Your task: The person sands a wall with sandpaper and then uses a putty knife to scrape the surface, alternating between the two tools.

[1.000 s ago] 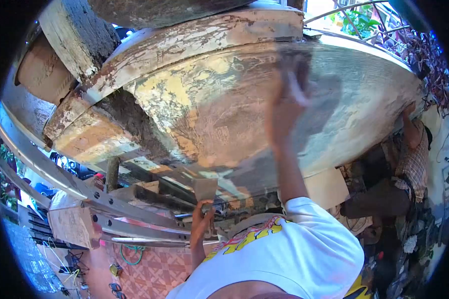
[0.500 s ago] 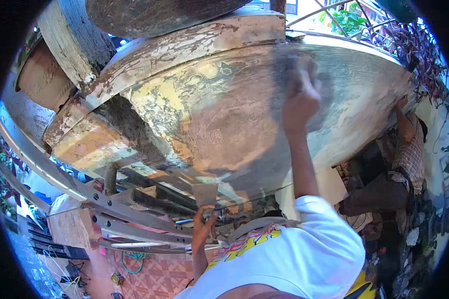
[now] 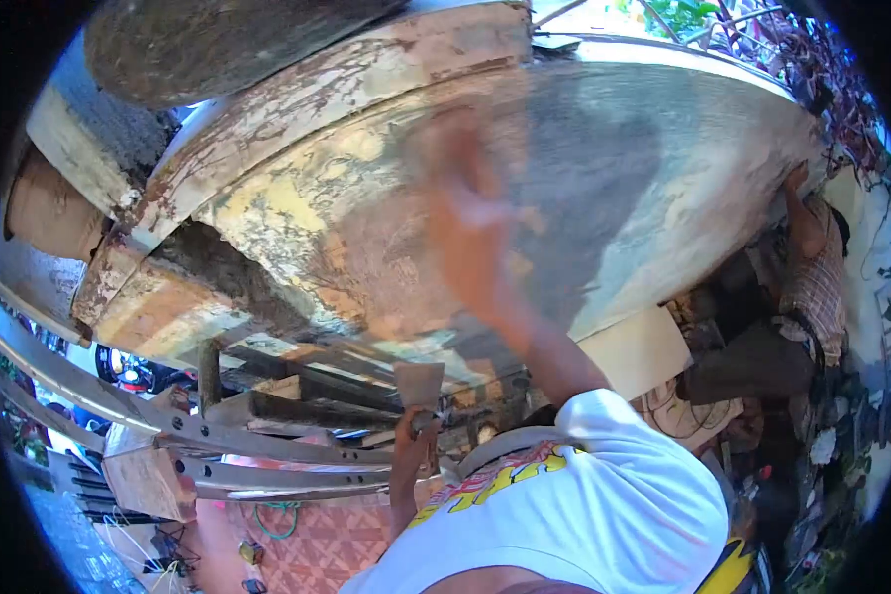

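Right hand (image 3: 465, 223): raised overhead against the curved hull (image 3: 643, 168), at the edge of a smooth grey patch. It is too blurred to tell whether the fingers are spread flat or closed on something.
Left hand (image 3: 409, 443): low and near the chest, clamped round the handle of a putty knife (image 3: 419, 382). The blade points up and is clear of the surface, which looks like a way of keeping the tool within reach while the other hand is on the surface.
Hull: overhead and filling most of the view. Cream and yellow paint is flaking on its left part, and the grey coat covers the right part, where the raised hand is.
Support: the hull seems to sit on bolted metal beams (image 3: 267, 436) and a wooden block (image 3: 144, 477). That probably lifts it high enough for the underside to be reached from below.
Co-worker (image 3: 812, 287): a second person in a checked shirt at the far right, well apart, with one hand up on the hull's edge. This is not the wearer's hand.
Wearer: a white sleeve (image 3: 624, 495) with yellow print fills the lower frame, and the arm runs up from it to the surface.
Floor (image 3: 307, 540): red patterned tiles below the beams, with a green cord (image 3: 270, 515) lying on them.
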{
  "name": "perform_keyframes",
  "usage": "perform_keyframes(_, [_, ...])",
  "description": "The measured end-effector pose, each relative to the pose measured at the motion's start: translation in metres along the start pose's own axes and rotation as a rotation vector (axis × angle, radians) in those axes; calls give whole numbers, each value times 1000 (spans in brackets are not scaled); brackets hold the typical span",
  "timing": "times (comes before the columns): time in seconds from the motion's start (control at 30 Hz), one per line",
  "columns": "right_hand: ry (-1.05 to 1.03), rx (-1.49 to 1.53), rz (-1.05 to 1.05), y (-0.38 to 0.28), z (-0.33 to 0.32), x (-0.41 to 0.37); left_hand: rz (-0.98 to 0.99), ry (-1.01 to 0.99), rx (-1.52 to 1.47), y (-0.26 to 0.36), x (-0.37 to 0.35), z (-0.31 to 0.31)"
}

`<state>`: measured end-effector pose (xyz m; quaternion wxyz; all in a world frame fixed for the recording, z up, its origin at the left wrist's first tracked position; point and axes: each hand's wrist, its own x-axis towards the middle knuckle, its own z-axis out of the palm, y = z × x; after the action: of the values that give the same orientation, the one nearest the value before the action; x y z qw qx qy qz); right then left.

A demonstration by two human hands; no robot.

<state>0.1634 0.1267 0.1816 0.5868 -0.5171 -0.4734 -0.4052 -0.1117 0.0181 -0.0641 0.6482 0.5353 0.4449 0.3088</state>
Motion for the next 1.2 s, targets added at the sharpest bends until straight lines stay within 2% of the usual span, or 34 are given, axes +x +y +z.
perform_keyframes(0.03, [-16, -13, -4, 6, -10, -2, 37, 18, -76, 0, -1, 11])
perform_keyframes(0.1, [-323, -50, -210, 23, -32, -3, -24, -22, -24, 8, -4, 15])
perform_keyframes(0.13, [-273, -148, -142, 54, -42, 7, -54, -52, 36, 15, 2, 11])
perform_keyframes(0.17, [-228, -244, -68, 80, -51, 14, -203, -63, 92, 18, 0, 5])
perform_keyframes(0.2, [-220, -243, -74, 74, -57, 27, -193, -63, 91, 13, 1, -1])
perform_keyframes(0.27, [-62, 66, 514, 65, -72, 55, 123, -69, 141, -7, 7, -2])
perform_keyframes(0.33, [109, -189, 32, 49, -17, 12, 16, -69, 35, 11, -6, 5])
perform_keyframes(0.37, [-52, -128, -43, 15, -7, -6, -64, -71, -62, 20, -3, 6])
perform_keyframes(0.4, [-223, -70, -126, -8, -9, -23, -62, -75, -68, 15, 0, 10])
perform_keyframes(0.43, [-233, -75, -122, 13, -16, -39, -107, -53, -59, 5, -1, 10])
perform_keyframes(0.5, [-404, -387, -202, 96, -33, -47, -115, -37, -37, 10, 9, 7])
perform_keyframes(0.53, [-336, -407, -65, 129, -53, -17, -60, -43, -6, 13, 4, 12])
perform_keyframes(0.57, [-108, -260, -47, 132, -85, 37, -20, -44, 30, 14, -5, 13])
perform_keyframes(0.6, [-88, -202, 470, 186, -97, 35, -18, -36, 27, 15, -4, 12])
perform_keyframes(0.63, [-92, -191, 467, 181, -87, 34, -41, -52, 30, 15, -3, 11])
perform_keyframes(0.7, [170, -693, 434, 144, -51, 25, -68, -50, 35, 1, -1, 7])
perform_keyframes(0.73, [143, -369, 228, 92, -33, 19, 0, -20, 78, -18, 11, 2])
perform_keyframes(0.77, [99, -423, 197, 35, 1, 7, 48, 11, 118, -24, 7, 1])
perform_keyframes(0.8, [-107, -379, 159, 4, 28, -32, 24, 13, 117, -32, 4, -2])
perform_keyframes(0.83, [-262, -756, -155, -26, 121, -108, -3, -74, -76, -22, 12, -2])
perform_keyframes(0.87, [-291, 60, -26, -73, 28, -25, -37, -149, -275, -16, 13, 2])
perform_keyframes(0.9, [-315, 73, -16, -80, 14, -20, -58, -129, -283, -4, 7, 8])
perform_keyframes(0.97, [-490, 342, -134, -82, 8, -11, -153, -156, -24, 28, 13, 19])
perform_keyframes(1.07, [-641, 420, -13, -43, -49, -39, -69, -54, 115, -25, 34, 14])
perform_keyframes(1.1, [-676, 468, 52, -24, -63, -64, -62, -45, 109, -17, 30, 19])
perform_keyframes(1.2, [-978, 442, 635, 19, -112, -167, -87, -92, 42, 3, 21, 33])
